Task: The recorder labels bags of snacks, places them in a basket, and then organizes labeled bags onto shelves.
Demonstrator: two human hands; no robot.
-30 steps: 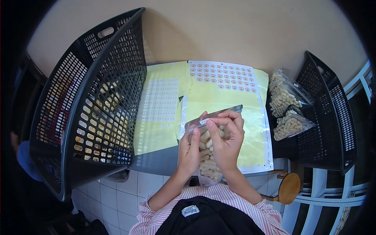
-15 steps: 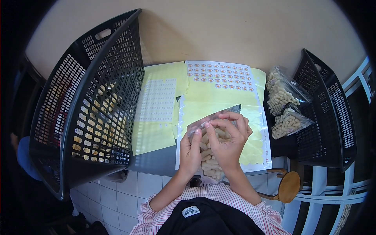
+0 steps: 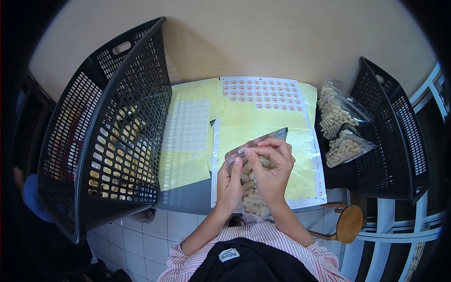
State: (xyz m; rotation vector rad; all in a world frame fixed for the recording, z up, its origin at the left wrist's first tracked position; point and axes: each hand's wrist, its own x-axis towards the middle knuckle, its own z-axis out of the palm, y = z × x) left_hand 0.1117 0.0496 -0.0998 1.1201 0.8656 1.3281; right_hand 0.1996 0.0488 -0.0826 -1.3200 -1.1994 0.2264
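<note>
A clear zip bag [image 3: 253, 201] filled with pale, finger-shaped snack pieces is between my hands, tilted above the table's near edge. My left hand [image 3: 229, 185] grips its left side, thumb pointing up near the top. Higher on the bag, my right hand [image 3: 271, 177] has its thumb beside a small white label [image 3: 242, 151], with its fingers curled over the bag's upper right part. Beneath them lies a yellow-backed sheet [image 3: 263, 121] with rows of round orange-and-white stickers at its far end. To its left is another sheet [image 3: 190, 124] of tiny white labels.
A large black slotted crate [image 3: 84, 141] stands at the left, with yellowish packed goods showing through its holes. Another black crate [image 3: 399, 141] at the right holds filled bags [image 3: 336, 110]. A round wooden stool [image 3: 349, 223] stands beyond the table's near right edge.
The view has shifted slightly. Both hands keep hold of the bag, and the right thumb has moved a little along its top edge by the small label.
</note>
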